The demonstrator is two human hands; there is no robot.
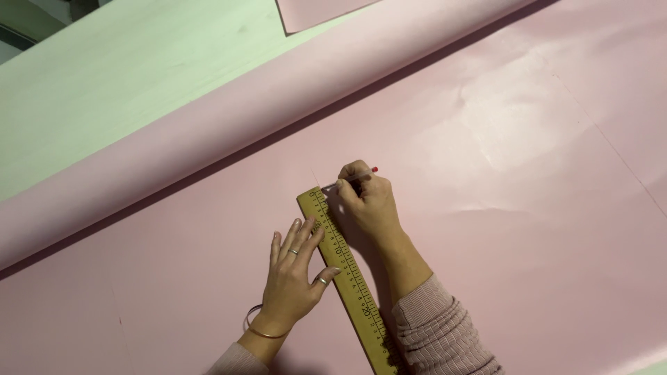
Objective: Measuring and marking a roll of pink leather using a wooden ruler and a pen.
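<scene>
Head camera looks straight down onto a wide sheet of pale pink material spread flat over a light green-white table, with the unrolled part of the same pink stock lying as a long roll across the upper left. Left hand lies flat with fingers spread and slightly fanned, palm on the sheet and the thumb and fingertips resting against the long edge of a wooden ruler with black markings. That spread looks meant to pin the ruler so it cannot slide. Two rings show on the fingers, and a thin bangle sits at the wrist.

Right hand is curled into a writing grip, fingers pressed together and pinching a slim pen with a red end, its tip down on the pink sheet right beside the ruler's top corner. The hand sits just on the other side of the ruler from the left, so the straight edge lies between them as a guide. A ribbed pink sleeve covers the right forearm.

Ruler runs diagonally from the bottom centre up toward the middle of the sheet, lying flat. Faint straight lines already cross the pink surface at the far right. A separate pink piece lies at the top edge on the table, well apart.
</scene>
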